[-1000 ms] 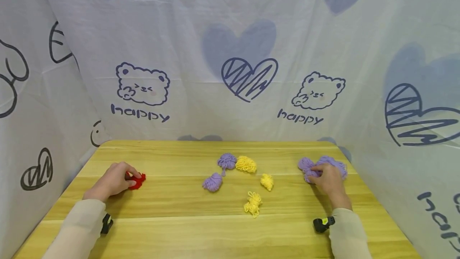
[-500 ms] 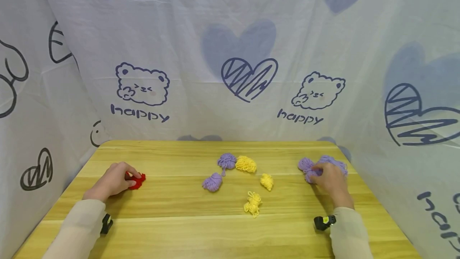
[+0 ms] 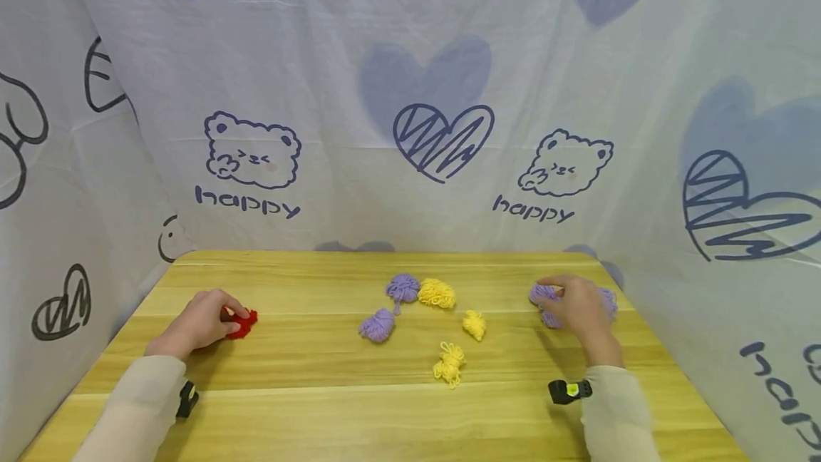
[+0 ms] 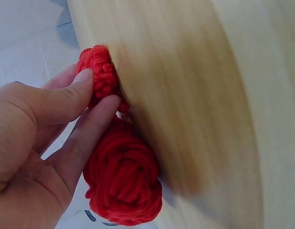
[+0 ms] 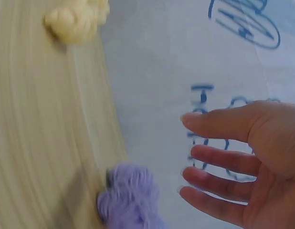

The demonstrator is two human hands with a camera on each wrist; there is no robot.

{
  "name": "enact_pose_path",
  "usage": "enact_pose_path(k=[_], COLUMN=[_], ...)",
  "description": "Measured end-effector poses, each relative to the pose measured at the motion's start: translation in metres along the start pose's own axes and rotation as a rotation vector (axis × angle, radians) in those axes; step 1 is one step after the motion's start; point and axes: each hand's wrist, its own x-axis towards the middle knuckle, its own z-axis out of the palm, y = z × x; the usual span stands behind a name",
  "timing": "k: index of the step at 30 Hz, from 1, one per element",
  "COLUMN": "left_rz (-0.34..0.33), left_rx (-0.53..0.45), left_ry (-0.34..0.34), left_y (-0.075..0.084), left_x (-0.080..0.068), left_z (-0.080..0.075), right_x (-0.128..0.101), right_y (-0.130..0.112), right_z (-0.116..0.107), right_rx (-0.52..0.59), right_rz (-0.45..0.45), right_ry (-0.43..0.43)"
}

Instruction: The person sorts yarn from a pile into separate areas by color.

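Note:
At the table's left side my left hand [image 3: 200,321] pinches a small bundle of red yarn [image 4: 97,71] between thumb and fingers. Right below those fingers, in the left wrist view, lies a rounder ball of red yarn [image 4: 124,179]. My right hand [image 3: 582,311] hovers over purple yarn [image 3: 544,296] at the right, its fingers spread and holding nothing. The right wrist view shows a gap between that hand and a purple yarn bundle [image 5: 131,195]. In the head view the hand hides part of the purple yarn.
Mid-table lie two purple yarn balls [image 3: 377,325], joined or touching by a strand, and yellow yarn bundles [image 3: 437,294], one touching the farther purple ball. A yellow bundle [image 3: 450,364] lies nearest the front. A printed cloth [image 3: 346,184] hangs behind the wooden table [image 3: 308,405].
My right hand has come up off the purple yarn, and its fingers have parted. The left hand keeps its place on the red yarn. The head view has shifted very slightly.

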Motion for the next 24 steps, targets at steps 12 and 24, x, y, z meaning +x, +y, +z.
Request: enact_pose_path(k=[12, 24], left_rz=[0.003, -0.003], left_rx=[-0.003, -0.015], left_ry=[-0.004, -0.005], left_y=[-0.001, -0.002], left_x=[0.000, -0.002], left_z=[-0.001, 0.000], right_x=[0.011, 0.017], right_y=[-0.061, -0.106], right_z=[0.021, 0.059], right_rx=[0.177, 0.320], right_rz=[-0.099, -0.219], right_ry=[-0.117, -0.255])
